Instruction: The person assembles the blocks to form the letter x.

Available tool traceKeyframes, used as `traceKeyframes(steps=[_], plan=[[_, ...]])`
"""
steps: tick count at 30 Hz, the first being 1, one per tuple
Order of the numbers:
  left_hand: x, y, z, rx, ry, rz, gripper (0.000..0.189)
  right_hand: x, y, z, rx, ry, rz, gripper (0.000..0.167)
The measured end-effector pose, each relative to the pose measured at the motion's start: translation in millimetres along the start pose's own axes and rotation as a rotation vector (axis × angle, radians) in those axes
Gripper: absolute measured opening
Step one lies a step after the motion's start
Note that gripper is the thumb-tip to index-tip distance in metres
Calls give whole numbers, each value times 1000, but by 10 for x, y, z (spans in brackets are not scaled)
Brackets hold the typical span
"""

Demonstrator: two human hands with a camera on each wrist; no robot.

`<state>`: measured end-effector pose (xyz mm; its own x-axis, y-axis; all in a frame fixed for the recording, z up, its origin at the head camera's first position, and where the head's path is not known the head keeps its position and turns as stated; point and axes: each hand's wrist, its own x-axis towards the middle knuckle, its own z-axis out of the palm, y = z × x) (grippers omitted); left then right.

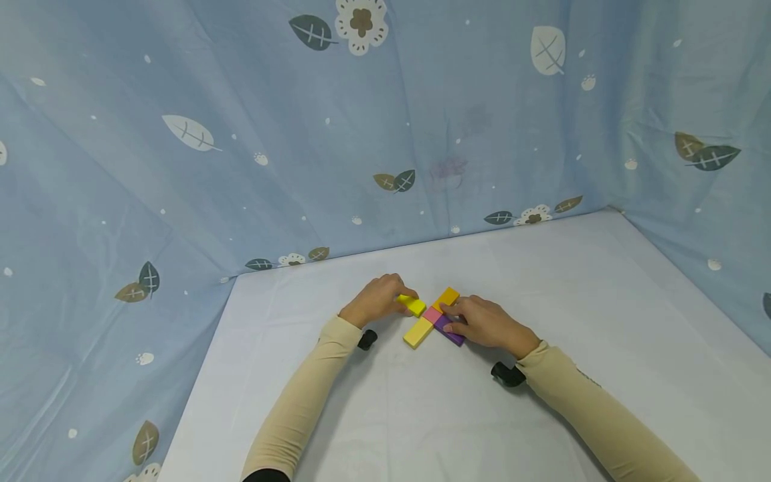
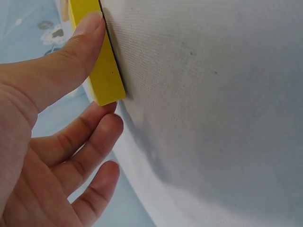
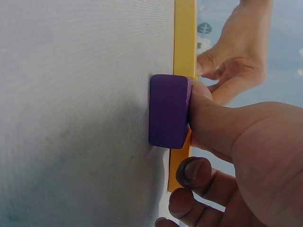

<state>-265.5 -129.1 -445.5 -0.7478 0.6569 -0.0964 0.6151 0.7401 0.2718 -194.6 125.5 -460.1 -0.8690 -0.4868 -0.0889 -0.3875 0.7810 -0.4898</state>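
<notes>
My left hand (image 1: 379, 298) pinches a bright yellow block (image 1: 415, 306) by its outer part. In the left wrist view, the thumb lies along this block (image 2: 108, 78) and the other fingers curl below. A small pink block (image 1: 431, 314) lies at the middle of a cross-like layout. Around it lie an orange block (image 1: 449, 296), a pale yellow block (image 1: 417, 333) and a purple block (image 1: 458, 339). My right hand (image 1: 489, 323) has its thumb on the purple block, while its index fingertip reaches to the orange block beside the pink one. The purple block's far side is hidden in the right wrist view.
A white cloth (image 1: 385, 415) covers the table. Blue leaf-patterned curtains (image 1: 337, 134) hang behind it and along both sides. A black wrist device (image 1: 367, 339) sits under the left wrist, another black device (image 1: 508, 375) under the right.
</notes>
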Motion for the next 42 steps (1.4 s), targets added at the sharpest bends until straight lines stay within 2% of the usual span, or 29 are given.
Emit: traceKeyframes(steps=[22, 42], plan=[[5, 66, 2, 23, -6, 12, 39, -13, -2, -8, -8, 3, -2, 57], [14, 67, 14, 29, 2, 10, 38, -7, -9, -14, -6, 3, -6, 57]])
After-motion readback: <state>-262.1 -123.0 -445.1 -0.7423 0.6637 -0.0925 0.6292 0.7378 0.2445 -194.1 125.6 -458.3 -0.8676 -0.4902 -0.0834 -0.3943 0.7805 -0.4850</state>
